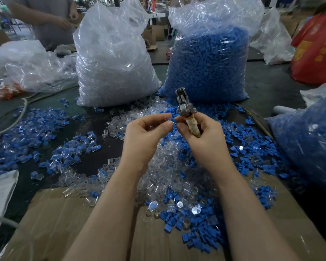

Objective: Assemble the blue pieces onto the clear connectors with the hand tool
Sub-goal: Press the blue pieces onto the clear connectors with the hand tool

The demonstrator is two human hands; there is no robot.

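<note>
My right hand (203, 136) grips a metal hand tool (184, 106) by its taped handle, jaws pointing up. Its thumb and forefinger also pinch a small blue piece (173, 120). My left hand (147, 134) is raised beside it, fingertips pinching a clear connector (164, 119) that is hard to make out, right against the blue piece. Below my hands lies a heap of loose clear connectors (167, 172) mixed with blue pieces (192, 228). Assembled blue-and-clear parts (36, 132) are scattered to the left.
A big bag of clear connectors (111, 59) and a big bag of blue pieces (209, 61) stand behind the heap. Another blue-filled bag (309, 140) lies at the right. Flattened cardboard (60, 223) covers the near table. A person (45, 17) stands at far left.
</note>
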